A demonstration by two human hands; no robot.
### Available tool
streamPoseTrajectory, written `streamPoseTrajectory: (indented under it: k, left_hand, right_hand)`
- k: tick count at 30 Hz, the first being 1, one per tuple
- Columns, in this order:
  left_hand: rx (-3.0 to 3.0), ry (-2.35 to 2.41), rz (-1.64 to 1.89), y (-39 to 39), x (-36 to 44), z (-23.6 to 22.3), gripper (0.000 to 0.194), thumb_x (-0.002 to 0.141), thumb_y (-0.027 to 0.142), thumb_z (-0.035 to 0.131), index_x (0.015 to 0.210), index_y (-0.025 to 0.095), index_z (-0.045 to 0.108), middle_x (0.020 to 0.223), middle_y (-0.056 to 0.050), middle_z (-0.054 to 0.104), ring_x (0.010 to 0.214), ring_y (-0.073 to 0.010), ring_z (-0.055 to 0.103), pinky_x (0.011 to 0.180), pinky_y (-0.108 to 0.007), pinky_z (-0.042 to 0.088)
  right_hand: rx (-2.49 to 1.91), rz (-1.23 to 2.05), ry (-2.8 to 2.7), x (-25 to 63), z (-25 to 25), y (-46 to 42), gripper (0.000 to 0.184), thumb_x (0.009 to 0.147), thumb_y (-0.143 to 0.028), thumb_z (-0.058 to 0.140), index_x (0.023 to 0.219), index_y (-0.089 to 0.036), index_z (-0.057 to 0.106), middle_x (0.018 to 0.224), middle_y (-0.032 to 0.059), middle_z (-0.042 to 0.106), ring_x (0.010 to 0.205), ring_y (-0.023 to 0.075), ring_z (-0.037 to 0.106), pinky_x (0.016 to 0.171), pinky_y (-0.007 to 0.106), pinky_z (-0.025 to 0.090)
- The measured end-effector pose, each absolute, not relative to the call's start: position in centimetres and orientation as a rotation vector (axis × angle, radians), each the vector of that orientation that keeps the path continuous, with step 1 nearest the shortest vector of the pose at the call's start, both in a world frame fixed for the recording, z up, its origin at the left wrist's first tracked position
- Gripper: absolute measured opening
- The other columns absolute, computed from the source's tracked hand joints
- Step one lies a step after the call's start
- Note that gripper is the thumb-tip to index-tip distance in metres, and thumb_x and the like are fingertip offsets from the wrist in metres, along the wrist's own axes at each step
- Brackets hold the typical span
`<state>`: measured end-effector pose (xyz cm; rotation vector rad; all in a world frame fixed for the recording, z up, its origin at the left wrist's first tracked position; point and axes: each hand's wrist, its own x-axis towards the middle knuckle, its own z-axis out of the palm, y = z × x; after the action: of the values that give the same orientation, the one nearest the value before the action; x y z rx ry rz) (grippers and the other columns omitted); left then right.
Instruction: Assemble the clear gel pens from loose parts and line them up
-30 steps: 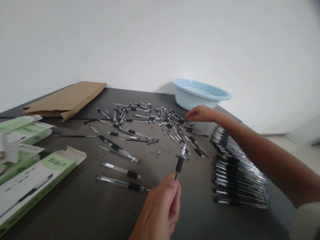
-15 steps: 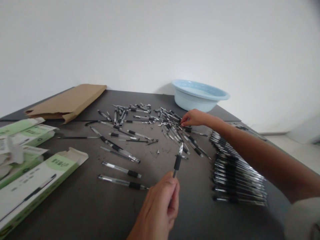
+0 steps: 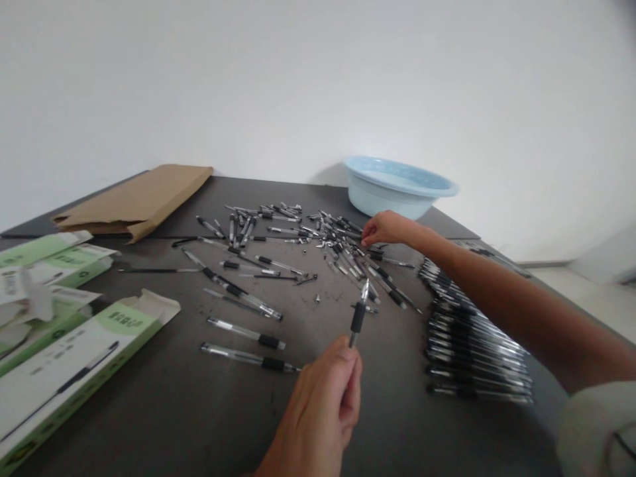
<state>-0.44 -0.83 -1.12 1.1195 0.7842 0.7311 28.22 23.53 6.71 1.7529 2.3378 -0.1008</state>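
Observation:
My left hand [image 3: 320, 411] is closed round a clear pen with a black grip [image 3: 358, 315], held tip up above the dark table [image 3: 169, 411]. My right hand [image 3: 385, 228] reaches far across with its fingers pinched down into a scattered pile of pens and small pen parts [image 3: 318, 245]; what it pinches is too small to name. A neat row of black-capped pens [image 3: 472, 331] lies under my right forearm.
A light blue basin [image 3: 397, 185] stands at the far edge. A flat brown cardboard box [image 3: 136, 199] lies at the far left. Green and white pen boxes [image 3: 74, 351] lie open at the near left. Several loose clear pens [image 3: 246, 334] lie in front of my left hand.
My right hand has drawn left and down from the pile's right edge into the pile. My left hand has barely shifted with its pen.

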Motion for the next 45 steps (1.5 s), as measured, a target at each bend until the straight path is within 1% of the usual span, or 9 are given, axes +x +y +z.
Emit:
streamPoseTrajectory:
  k: [6, 13, 19, 26, 31, 34, 36, 41, 45]
  left_hand:
    - [0.884, 0.713, 0.659, -0.8, -0.6, 0.2, 0.038, 0.104, 0.05, 0.039, 0.077, 0.025, 0.045, 0.052, 0.009, 0.032, 0.04, -0.0093, 0.012, 0.037, -0.022, 0.016]
    - [0.84, 0.637, 0.612, -0.1, -1.1, -0.8, 0.036, 0.101, 0.053, 0.046, 0.078, 0.024, 0.045, 0.051, 0.01, 0.035, 0.037, -0.0074, 0.015, 0.036, -0.019, 0.022]
    - [0.822, 0.632, 0.62, -0.1, -0.9, -2.2, 0.04, 0.1, 0.058, 0.043, 0.077, 0.025, 0.042, 0.049, 0.01, 0.032, 0.035, -0.0069, 0.01, 0.033, -0.02, 0.017]
    - [0.796, 0.66, 0.583, -0.3, -1.3, -2.0, 0.037, 0.103, 0.052, 0.043, 0.078, 0.024, 0.048, 0.05, 0.009, 0.034, 0.037, -0.0084, 0.017, 0.037, -0.02, 0.021]
    - [0.798, 0.63, 0.59, -0.2, -1.4, -2.1, 0.037, 0.103, 0.052, 0.046, 0.079, 0.024, 0.051, 0.049, 0.009, 0.036, 0.036, -0.0093, 0.023, 0.039, -0.02, 0.024]
    - [0.84, 0.628, 0.575, -0.2, -1.5, -1.7, 0.038, 0.103, 0.053, 0.046, 0.079, 0.024, 0.049, 0.05, 0.009, 0.035, 0.037, -0.009, 0.019, 0.039, -0.021, 0.023]
    - [0.862, 0.646, 0.555, -0.2, -1.5, -1.2, 0.038, 0.105, 0.053, 0.043, 0.08, 0.025, 0.048, 0.052, 0.009, 0.035, 0.038, -0.0089, 0.015, 0.038, -0.021, 0.022]
    - [0.898, 0.678, 0.576, -0.5, -1.5, -0.2, 0.037, 0.106, 0.048, 0.041, 0.079, 0.024, 0.049, 0.054, 0.008, 0.036, 0.042, -0.0103, 0.017, 0.04, -0.022, 0.023]
    - [0.966, 0.777, 0.626, -0.8, -1.4, -0.3, 0.038, 0.105, 0.048, 0.045, 0.077, 0.024, 0.053, 0.058, 0.005, 0.041, 0.046, -0.0131, 0.029, 0.041, -0.023, 0.027]
  right_hand:
    - [1.773, -0.103, 2.316, 28.2, 6.7, 23.7, 0.03, 0.099, -0.045, 0.069, 0.109, -0.018, 0.075, 0.107, 0.0056, 0.077, 0.098, 0.0222, 0.073, 0.094, 0.043, 0.059]
    - [1.751, -0.089, 2.291, 27.4, 7.0, 23.7, 0.026, 0.1, -0.04, 0.068, 0.114, -0.017, 0.073, 0.117, 0.0074, 0.074, 0.104, 0.0231, 0.071, 0.093, 0.044, 0.059]
    - [1.754, -0.07, 2.302, 27.6, 6.8, 23.0, 0.027, 0.101, -0.041, 0.067, 0.114, -0.017, 0.073, 0.115, 0.0069, 0.074, 0.102, 0.023, 0.072, 0.093, 0.044, 0.059]
    - [1.76, -0.091, 2.371, 28.5, 6.7, 22.6, 0.032, 0.098, -0.048, 0.069, 0.106, -0.018, 0.076, 0.102, 0.005, 0.079, 0.093, 0.0213, 0.074, 0.091, 0.043, 0.058]
    - [1.788, -0.087, 2.431, 28.8, 6.5, 22.8, 0.025, 0.091, -0.042, 0.075, 0.103, -0.022, 0.081, 0.095, 0.0029, 0.082, 0.087, 0.0213, 0.075, 0.082, 0.035, 0.055]
    - [1.796, -0.11, 2.466, 28.9, 6.3, 22.8, 0.019, 0.085, -0.038, 0.077, 0.098, -0.027, 0.085, 0.092, -0.0005, 0.084, 0.084, 0.0213, 0.075, 0.073, 0.03, 0.051]
    - [1.793, -0.142, 2.491, 29.1, 6.3, 22.7, 0.019, 0.084, -0.04, 0.078, 0.097, -0.029, 0.086, 0.091, -0.0019, 0.084, 0.083, 0.0207, 0.075, 0.072, 0.028, 0.049]
    - [1.815, -0.147, 2.566, 29.6, 7.3, 22.7, 0.03, 0.087, -0.055, 0.074, 0.102, -0.032, 0.086, 0.094, -0.002, 0.084, 0.085, 0.0208, 0.075, 0.076, 0.029, 0.051]
    - [1.853, -0.054, 2.602, 28.9, 7.5, 24.1, 0.033, 0.089, -0.046, 0.071, 0.114, -0.03, 0.085, 0.1, 0.001, 0.084, 0.087, 0.0229, 0.074, 0.079, 0.031, 0.052]
